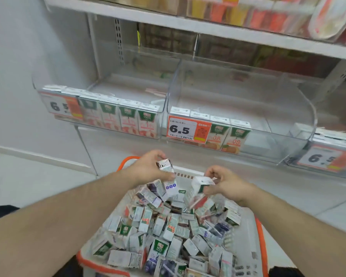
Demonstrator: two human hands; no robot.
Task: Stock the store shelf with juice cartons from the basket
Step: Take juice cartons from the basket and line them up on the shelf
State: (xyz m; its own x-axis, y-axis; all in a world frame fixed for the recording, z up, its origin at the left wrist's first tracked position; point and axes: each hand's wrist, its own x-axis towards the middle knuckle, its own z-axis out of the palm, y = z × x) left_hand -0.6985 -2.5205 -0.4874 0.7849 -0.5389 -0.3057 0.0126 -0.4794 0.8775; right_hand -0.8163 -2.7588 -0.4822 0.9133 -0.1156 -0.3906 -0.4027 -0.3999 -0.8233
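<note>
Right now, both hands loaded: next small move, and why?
Probably lift both cartons to the shelf. The left hand grips one carton, the right hand another, both above the basket; the middle bin has room beside its front row.

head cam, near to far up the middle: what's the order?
basket of loose juice cartons → left hand and right hand, one carton each → clear shelf bins with front-row cartons → upper shelf.
</note>
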